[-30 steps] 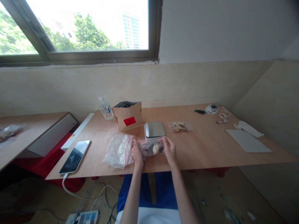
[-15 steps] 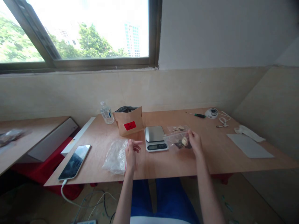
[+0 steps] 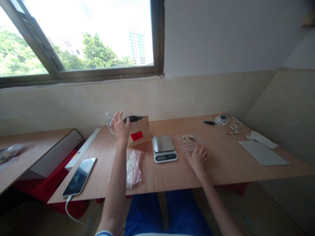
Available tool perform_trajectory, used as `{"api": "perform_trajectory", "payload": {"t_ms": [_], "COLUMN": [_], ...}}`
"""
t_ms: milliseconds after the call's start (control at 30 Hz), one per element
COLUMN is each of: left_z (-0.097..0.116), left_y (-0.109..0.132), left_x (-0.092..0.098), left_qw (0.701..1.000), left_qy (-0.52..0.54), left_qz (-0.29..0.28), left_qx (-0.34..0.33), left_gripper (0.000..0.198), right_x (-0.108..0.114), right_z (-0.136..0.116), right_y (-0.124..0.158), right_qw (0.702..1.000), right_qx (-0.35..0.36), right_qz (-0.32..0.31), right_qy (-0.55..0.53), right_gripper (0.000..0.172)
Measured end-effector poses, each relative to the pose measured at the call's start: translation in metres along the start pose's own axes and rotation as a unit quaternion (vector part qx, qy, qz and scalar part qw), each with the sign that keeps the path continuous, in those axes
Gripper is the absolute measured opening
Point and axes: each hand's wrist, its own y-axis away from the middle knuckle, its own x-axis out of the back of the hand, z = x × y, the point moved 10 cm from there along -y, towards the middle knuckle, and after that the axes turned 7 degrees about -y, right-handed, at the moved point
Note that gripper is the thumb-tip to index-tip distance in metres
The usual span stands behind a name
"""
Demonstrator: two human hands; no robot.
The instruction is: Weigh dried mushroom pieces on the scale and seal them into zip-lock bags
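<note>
The small zip bag [image 3: 184, 151] lies on the table [image 3: 162, 178] to the right of the scale, largely covered by the right hand [image 3: 197, 157]. Half a second ago that hand was holding it up by one end, its dark and pale contents showing; now it is down, just in front of a second zip bag [image 3: 188, 138] of pale pieces. The right fingers are slightly parted over the plastic; whether any of them pinch it cannot be told.

The left hand [image 3: 120, 128] has left the clear bags [image 3: 134, 169] and is now up at the left edge of the open paper pouch [image 3: 139, 133]. Its fingers are apart with nothing visible between them, and contact with the pouch cannot be made out. Setting the bag down seems to close one step of the work, while the left hand's shift draws attention to the pouch.

The kitchen scale [image 3: 164, 149] stands between pouch and bags, its plate bare. Farther out are a bottle [image 3: 108, 120], a phone [image 3: 79, 177] and a screwdriver [image 3: 209, 123].
</note>
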Motion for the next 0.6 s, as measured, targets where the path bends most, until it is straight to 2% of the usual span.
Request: {"api": "perform_trajectory", "payload": {"t_ms": [67,167,267,367,400,433,467,533,600], "left_z": [-0.007,-0.014,-0.014,-0.009,-0.008,-0.007,-0.007,-0.005,-0.004], "left_y": [-0.005,0.003,0.021,0.039,0.045,0.051,0.058,0.069,0.078], "left_x": [-0.013,-0.022,-0.016,-0.002,0.002,0.005,0.007,0.009,0.011], "left_qw": [0.998,0.985,0.969,0.962,0.96,0.959,0.958,0.958,0.96], "left_qy": [-0.015,-0.031,-0.052,-0.072,-0.08,-0.084,-0.08,-0.053,-0.01], "left_qz": [-0.066,-0.165,-0.239,-0.263,-0.266,-0.27,-0.276,-0.282,-0.278], "left_qx": [0.019,0.041,0.045,0.028,0.023,0.02,0.017,0.006,-0.007], "left_gripper": [0.036,0.038,0.039,0.033,0.03,0.028,0.027,0.026,0.025], "right_x": [-0.007,-0.021,-0.032,-0.021,-0.01,0.005,0.023,0.057,0.08], "right_z": [0.002,-0.001,-0.012,-0.039,-0.057,-0.082,-0.112,-0.168,-0.217], "right_y": [-0.013,-0.038,-0.06,-0.067,-0.064,-0.058,-0.046,-0.011,0.031], "right_qw": [0.999,0.998,0.998,0.996,0.993,0.984,0.96,0.889,0.824], "right_qx": [-0.032,-0.052,-0.057,-0.045,-0.014,0.047,0.129,0.281,0.403], "right_qz": [-0.004,-0.02,-0.04,-0.026,-0.012,0.003,0.008,-0.021,-0.084], "right_qy": [0.003,0.006,-0.006,-0.068,-0.113,-0.172,-0.247,-0.362,-0.389], "right_gripper": [0.068,0.063,0.06,0.054,0.05,0.043,0.036,0.029,0.029]}}
